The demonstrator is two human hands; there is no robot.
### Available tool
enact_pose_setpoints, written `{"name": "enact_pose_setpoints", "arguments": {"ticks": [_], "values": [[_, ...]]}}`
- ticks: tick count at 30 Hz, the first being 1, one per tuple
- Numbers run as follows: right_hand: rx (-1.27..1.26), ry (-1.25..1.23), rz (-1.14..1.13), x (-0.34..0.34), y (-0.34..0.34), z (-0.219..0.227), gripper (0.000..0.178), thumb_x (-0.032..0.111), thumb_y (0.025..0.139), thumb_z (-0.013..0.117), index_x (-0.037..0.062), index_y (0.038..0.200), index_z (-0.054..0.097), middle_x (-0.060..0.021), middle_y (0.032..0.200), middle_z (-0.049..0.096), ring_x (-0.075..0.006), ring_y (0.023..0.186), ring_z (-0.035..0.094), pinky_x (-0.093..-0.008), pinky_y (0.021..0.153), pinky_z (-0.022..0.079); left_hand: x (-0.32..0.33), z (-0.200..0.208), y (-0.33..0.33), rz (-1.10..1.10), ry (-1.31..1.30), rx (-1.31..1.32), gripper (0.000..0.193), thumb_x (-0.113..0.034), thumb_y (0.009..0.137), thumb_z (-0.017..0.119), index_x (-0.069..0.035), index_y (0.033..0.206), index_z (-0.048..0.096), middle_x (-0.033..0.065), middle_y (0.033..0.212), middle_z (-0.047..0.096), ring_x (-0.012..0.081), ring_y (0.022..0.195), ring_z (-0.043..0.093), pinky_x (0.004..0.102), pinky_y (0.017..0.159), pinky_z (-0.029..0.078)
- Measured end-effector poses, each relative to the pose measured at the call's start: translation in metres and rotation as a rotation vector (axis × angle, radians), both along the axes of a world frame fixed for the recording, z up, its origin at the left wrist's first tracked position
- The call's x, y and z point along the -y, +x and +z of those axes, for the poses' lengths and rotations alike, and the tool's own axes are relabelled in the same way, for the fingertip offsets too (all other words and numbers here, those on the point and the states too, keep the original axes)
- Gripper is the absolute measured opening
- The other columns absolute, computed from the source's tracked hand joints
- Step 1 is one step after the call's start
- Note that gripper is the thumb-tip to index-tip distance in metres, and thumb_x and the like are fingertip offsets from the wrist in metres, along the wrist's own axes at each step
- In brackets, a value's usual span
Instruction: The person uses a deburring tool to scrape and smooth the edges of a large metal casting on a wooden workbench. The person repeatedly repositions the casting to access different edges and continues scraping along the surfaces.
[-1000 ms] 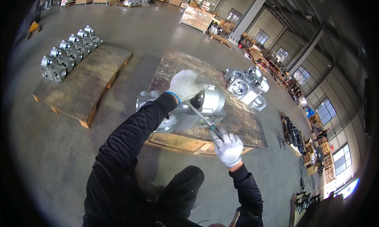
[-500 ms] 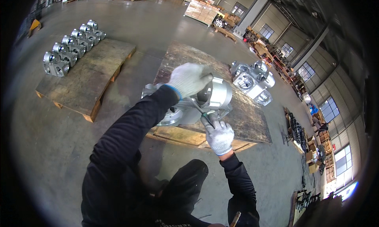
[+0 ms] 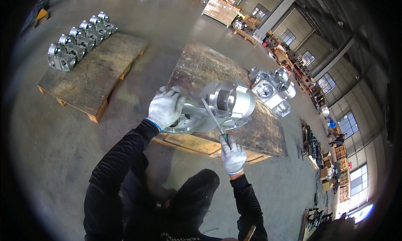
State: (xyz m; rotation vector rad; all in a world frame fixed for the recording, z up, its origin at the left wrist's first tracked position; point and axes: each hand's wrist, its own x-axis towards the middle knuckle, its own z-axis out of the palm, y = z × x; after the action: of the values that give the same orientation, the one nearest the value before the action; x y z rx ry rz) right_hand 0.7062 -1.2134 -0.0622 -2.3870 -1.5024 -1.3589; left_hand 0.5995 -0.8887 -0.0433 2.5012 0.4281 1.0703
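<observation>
Head view: filing work at pallet (image 3: 268, 136).
Left hand (image 3: 164, 109): moved down casting (image 3: 222, 107), gripping flange.
Right hand (image 3: 233, 156): drawn back, closed on file (image 3: 212, 117).

Soft daylight enters from the windows (image 3: 351, 123) far right of the silver casting (image 3: 228, 105), which shows bright glare. The floor (image 3: 63, 157) beneath it is evenly lit with faint shadows. Fisheye bending and dark vignetting ring the edges; the centre stays sharp.
</observation>
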Motion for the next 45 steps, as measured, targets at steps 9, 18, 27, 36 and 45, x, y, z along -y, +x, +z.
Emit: {"name": "enact_pose_setpoints", "arguments": {"ticks": [9,18,27,36,45], "values": [[-0.186,0.017,-0.024,-0.025,-0.006,-0.002,0.062,0.021,0.092,0.076,0.0242,0.152,0.06,-0.0076,0.093,0.061,-0.0273,0.067,0.063,-0.0414,0.063,0.054,-0.004,0.0,-0.004,-0.02,0.025,0.006,0.036,-0.035,0.107,0.052,-0.006,0.106,0.073,0.0172,0.109,0.074,0.0375,0.1,0.072,0.0487,0.092,0.054],[-0.396,0.079,-0.01,-0.026,-0.009,0.0,0.06,0.012,0.091,0.073,0.0239,0.15,0.062,-0.0095,0.097,0.066,-0.027,0.065,0.067,-0.0418,0.056,0.055,0.001,0.008,-0.005,-0.001,0.048,-0.012,0.03,-0.031,0.103,0.058,-0.007,0.106,0.075,0.0157,0.107,0.074,0.0369,0.097,0.072,0.0481,0.09,0.055],[-0.377,0.179,0.076,0.017,-0.013,0.012,0.047,0.007,0.091,0.074,0.0222,0.136,0.074,-0.0108,0.094,0.071,-0.0304,0.067,0.07,-0.0416,0.057,0.056,0.001,0.008,-0.007,0.024,0.045,0.063,0.026,-0.026,0.101,0.063,-0.004,0.107,0.077,0.0159,0.105,0.076,0.0385,0.096,0.072,0.048,0.088,0.055],[-0.405,0.266,0.243,0.032,-0.024,0.076,0.043,0.004,0.086,0.078,0.0199,0.126,0.08,-0.0092,0.08,0.07,-0.0283,0.059,0.068,-0.0375,0.056,0.055,0.001,0.006,-0.003,0.037,0.073,0.094,0.025,-0.027,0.099,0.063,-0.007,0.1,0.078,0.0125,0.099,0.076,0.035,0.088,0.073,0.046,0.083,0.057],[-0.488,0.189,0.157,0.025,-0.024,0.093,0.034,0.002,0.091,0.077,0.0116,0.123,0.08,-0.0149,0.089,0.074,-0.0294,0.069,0.073,-0.0362,0.062,0.058,-0.001,0.003,-0.002,0.05,0.057,0.138,0.026,-0.028,0.099,0.063,-0.006,0.095,0.077,0.0132,0.095,0.076,0.0351,0.088,0.073,0.0457,0.082,0.057]]}}
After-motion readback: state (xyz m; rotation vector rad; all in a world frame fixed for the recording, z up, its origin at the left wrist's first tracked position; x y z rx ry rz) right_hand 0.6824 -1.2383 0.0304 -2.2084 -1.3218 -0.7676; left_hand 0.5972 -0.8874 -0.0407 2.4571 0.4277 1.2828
